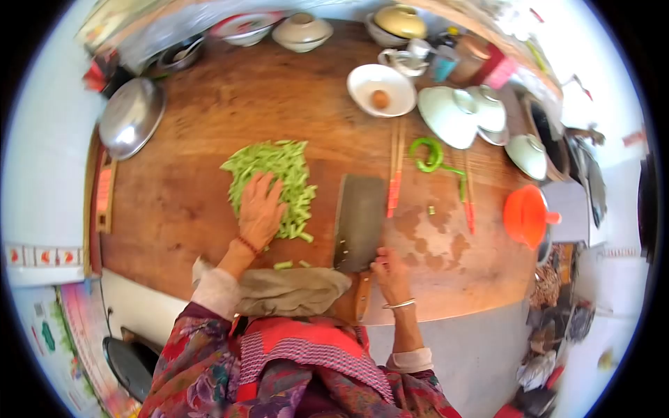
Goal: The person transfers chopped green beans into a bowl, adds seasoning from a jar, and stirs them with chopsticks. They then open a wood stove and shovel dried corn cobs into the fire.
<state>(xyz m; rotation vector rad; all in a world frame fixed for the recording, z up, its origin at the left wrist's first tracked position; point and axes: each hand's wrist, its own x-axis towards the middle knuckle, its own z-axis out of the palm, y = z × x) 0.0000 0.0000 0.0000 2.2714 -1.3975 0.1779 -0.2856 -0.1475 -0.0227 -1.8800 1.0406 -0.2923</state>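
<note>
Lying in a broad, loose heap, chopped green pieces on the wooden table, left of centre, well in from the left edge. 2 strays near the near edge, just beyond the grey-brown cloth

Left hand: palm down on the heap, fingers extended and slightly apart, released, pressed to the pieces. Red bracelet at wrist

Cleaver: right of heap, blade flat, narrow strip of wood between the 2. Wooden handle points to the near edge, beside the cloth. Few green bits on blade

Right hand: beside the blade's lower right corner, fingers bent; cannot tell whether they grip or touch anything

Right of blade: 2 pairs of red-ended chopsticks, green coil between them, damp patches on the wood below. Orange-red container at right edge

Farther out: white bowl holding 1 brown egg, beyond the cleaver; pale covered dishes to its right. Metal bowl at left edge. More bowls line the far edge

Room to move: widest stretch of wood runs from the heap to the far bowls and leftward; right hand has wood on its right side, tighter toward the chopsticks
</note>
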